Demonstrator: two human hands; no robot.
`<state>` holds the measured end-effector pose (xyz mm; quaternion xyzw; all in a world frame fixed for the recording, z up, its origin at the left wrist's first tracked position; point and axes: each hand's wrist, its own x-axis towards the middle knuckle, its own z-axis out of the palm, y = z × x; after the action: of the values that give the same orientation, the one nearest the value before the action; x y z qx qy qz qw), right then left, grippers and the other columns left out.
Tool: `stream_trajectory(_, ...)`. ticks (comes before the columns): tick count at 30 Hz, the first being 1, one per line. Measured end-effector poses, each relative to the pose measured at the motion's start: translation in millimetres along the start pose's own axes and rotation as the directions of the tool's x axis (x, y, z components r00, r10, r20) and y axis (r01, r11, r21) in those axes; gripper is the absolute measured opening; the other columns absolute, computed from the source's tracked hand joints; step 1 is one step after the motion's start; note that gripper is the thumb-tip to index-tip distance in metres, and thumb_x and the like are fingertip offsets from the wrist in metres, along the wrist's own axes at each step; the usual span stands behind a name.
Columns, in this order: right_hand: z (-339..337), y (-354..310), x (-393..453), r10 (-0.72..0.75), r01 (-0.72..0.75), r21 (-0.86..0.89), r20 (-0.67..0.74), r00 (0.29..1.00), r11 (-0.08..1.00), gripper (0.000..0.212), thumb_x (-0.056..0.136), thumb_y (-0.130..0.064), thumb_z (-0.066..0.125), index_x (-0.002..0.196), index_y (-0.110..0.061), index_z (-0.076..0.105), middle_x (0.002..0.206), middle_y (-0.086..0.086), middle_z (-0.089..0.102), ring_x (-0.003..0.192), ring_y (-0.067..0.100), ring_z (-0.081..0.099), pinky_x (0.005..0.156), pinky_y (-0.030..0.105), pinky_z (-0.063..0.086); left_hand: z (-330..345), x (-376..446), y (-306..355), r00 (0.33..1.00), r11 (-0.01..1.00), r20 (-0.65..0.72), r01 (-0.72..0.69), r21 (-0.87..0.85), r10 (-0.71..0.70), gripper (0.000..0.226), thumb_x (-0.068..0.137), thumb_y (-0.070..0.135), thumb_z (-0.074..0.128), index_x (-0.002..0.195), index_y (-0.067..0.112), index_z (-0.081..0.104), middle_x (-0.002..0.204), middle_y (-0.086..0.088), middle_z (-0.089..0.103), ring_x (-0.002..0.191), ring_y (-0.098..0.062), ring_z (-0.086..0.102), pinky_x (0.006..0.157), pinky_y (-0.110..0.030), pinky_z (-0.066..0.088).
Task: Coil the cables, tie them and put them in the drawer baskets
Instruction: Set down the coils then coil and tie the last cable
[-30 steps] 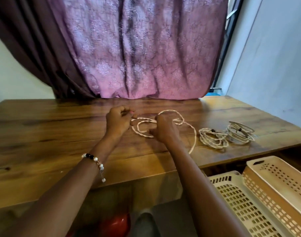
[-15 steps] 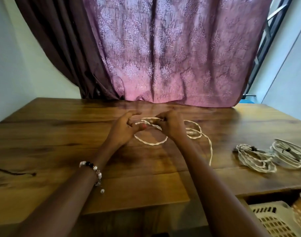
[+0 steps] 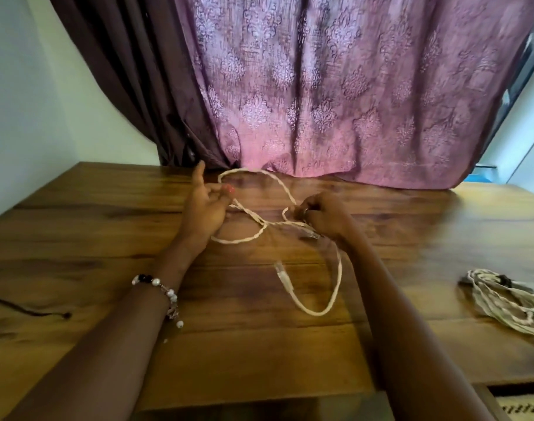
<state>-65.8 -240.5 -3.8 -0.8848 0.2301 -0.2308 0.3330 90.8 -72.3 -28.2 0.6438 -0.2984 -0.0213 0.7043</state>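
Hands parted since a moment ago, cable loops slackening
Left hand half-open, pinching it; right hand curled, gripping it: coiling restarts

Cream cable; mauve damask-patterned curtain.

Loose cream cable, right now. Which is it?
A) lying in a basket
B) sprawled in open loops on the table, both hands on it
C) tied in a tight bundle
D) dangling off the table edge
B: the cable sprawls in open loops on the table, with the left hand and right hand gripping it.
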Motion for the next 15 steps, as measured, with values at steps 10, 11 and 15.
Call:
stream_trajectory(10, 5.6, 16.4, -6.6, 0.332, -0.170, 0.631, -0.148, 0.932, 0.757, 0.003, 0.090, -0.006, 0.059, 0.091, -0.003, 0.059, 0.046, 0.004, 0.050, 0.032, 0.012, 0.036, 0.033, 0.017, 0.024, 3.7, -37.4, 44.2, 0.669, 0.888, 0.723, -0.424, 0.179, 0.173, 0.027, 0.073, 0.039, 0.071, 0.090, 0.019, 0.075, 0.099, 0.008, 0.071, 0.091, 0.002, 0.061, 0.079, -0.016, 0.045)
stream_trajectory(11, 4.8, 18.3, -8.2, 0.357, -0.171, 0.664, -0.154, 0.921, 0.728, 0.012, 0.090, -0.009, 0.061, 0.099, -0.003, 0.055, 0.049, 0.005, 0.050, 0.033, 0.012, 0.036, 0.033, 0.018, 0.024, 2.7, -40.3, 44.1, 0.593, 0.798, 0.802, -0.519, 0.307, 0.077, 0.036, 0.068, 0.047, 0.072, 0.097, 0.025, 0.075, 0.105, 0.011, 0.069, 0.097, 0.003, 0.057, 0.085, -0.016, 0.042)
stream_trajectory(15, -0.4, 16.7, -12.4, 0.417, -0.151, 0.796, -0.136, 0.899, 0.586, 0.027, 0.091, 0.006, 0.050, 0.115, -0.007, 0.044, 0.065, 0.004, 0.063, 0.036, 0.009, 0.041, 0.031, 0.018, 0.027, 7.8, -48.9, 35.0, 0.593, 0.665, 0.799, -0.556, 0.499, -0.104, 0.061, 0.068, 0.044, 0.080, 0.123, 0.027, 0.062, 0.115, 0.014, 0.060, 0.103, -0.002, 0.051, 0.080, -0.007, 0.035)
